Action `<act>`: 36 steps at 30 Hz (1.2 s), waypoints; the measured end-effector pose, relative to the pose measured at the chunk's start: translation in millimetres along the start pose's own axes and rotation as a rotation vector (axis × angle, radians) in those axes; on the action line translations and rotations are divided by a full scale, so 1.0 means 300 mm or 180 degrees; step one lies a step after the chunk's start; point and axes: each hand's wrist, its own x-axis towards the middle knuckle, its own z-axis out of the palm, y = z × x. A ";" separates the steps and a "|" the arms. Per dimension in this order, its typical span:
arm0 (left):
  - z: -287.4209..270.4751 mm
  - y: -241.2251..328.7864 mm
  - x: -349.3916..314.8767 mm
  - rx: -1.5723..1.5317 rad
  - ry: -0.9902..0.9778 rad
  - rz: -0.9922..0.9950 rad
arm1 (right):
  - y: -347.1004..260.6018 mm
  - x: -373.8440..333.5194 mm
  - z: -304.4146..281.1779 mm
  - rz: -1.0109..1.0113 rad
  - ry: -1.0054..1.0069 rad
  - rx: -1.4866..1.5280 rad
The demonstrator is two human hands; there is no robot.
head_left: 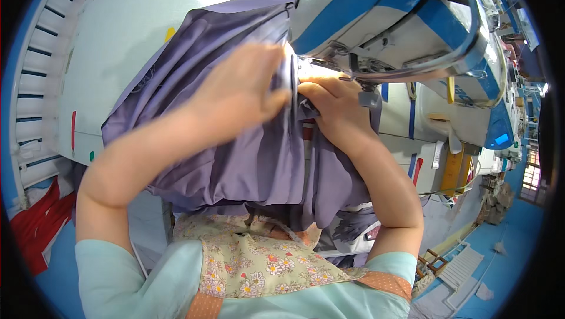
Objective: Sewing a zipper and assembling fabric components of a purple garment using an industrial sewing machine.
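A large piece of purple fabric point(235, 160) lies in folds across the sewing machine table and drapes over its near edge toward me. My right hand point(341, 104) is closed on the fabric just below the head of the white and blue sewing machine point(359, 19), its fingertips by the lit needle area. My left hand point(247, 86) is over the fabric to the left of the needle, its fingers smeared by motion. Whether it grips the cloth cannot be told. The machine head hides part of the needle area.
The pale tabletop point(123, 42) extends to the left and far side. A white slatted rack point(35, 89) stands at the left, with red cloth point(44, 225) below it. A yellow block-like object point(453, 169) sits at the right edge, beyond coloured strips of tape.
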 end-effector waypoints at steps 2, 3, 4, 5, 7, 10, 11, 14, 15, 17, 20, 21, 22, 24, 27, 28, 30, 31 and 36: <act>-0.030 -0.003 -0.104 0.0065 0.0082 0.0170 | -0.006 0.006 0.012 0.0508 0.0028 0.0543; -0.051 -0.032 -0.132 0.0158 -0.0017 0.0303 | -0.011 0.024 -0.013 -0.0034 -0.0051 -0.0044; -0.065 -0.051 -0.157 0.0241 -0.0103 0.0419 | -0.014 0.025 -0.014 -0.0046 -0.0077 -0.0045; -0.083 -0.083 -0.151 0.0285 -0.0065 0.0587 | -0.021 0.026 -0.014 -0.0162 0.0028 -0.0103; -0.109 -0.152 -0.105 0.0264 -0.0164 0.1020 | -0.016 0.023 -0.007 -0.0371 0.0221 -0.0135; -0.134 -0.188 -0.050 0.0326 -0.0248 0.1247 | -0.020 0.010 0.007 -0.0430 0.0267 -0.0253; -0.127 -0.172 -0.036 0.0490 -0.0253 0.1233 | -0.023 0.012 0.005 -0.0419 0.0268 -0.0273; -0.103 -0.071 0.004 0.0633 -0.0041 0.1381 | -0.031 0.004 0.003 -0.0431 0.0265 -0.0335; -0.089 -0.044 0.009 0.0413 -0.0268 0.1301 | -0.029 -0.003 0.006 -0.0370 0.0238 -0.0376; -0.061 -0.045 0.005 0.0279 -0.0546 0.1322 | -0.027 -0.005 0.005 -0.0320 0.0208 -0.0414; -0.041 -0.081 -0.022 0.0423 -0.0366 0.1425 | -0.025 0.004 -0.005 -0.0330 0.0275 -0.0119; -0.041 -0.083 -0.032 0.0388 -0.0220 0.1471 | -0.025 0.009 -0.010 -0.0234 0.0242 0.0002; -0.035 -0.084 -0.033 0.0375 -0.0220 0.1463 | -0.028 0.013 -0.013 -0.0138 0.0204 0.0125; -0.022 -0.084 -0.032 0.0246 0.0018 0.1704 | -0.035 0.012 -0.027 0.0009 0.0145 0.0196; -0.012 -0.101 -0.033 -0.0107 -0.0210 0.1626 | -0.032 0.016 -0.024 0.0073 0.0190 0.0255; -0.012 -0.102 -0.032 -0.0116 -0.0208 0.1624 | -0.030 0.016 -0.022 0.0000 0.0274 0.0237; -0.016 -0.103 -0.029 -0.0122 -0.0296 0.1644 | -0.030 0.014 -0.021 0.0036 0.0224 0.0244; -0.018 -0.104 -0.028 -0.0128 -0.0293 0.1648 | -0.031 0.013 -0.021 0.0067 0.0186 0.0253; -0.019 -0.106 -0.029 -0.0148 -0.0274 0.1703 | -0.032 0.005 -0.006 -0.0326 0.0254 -0.0128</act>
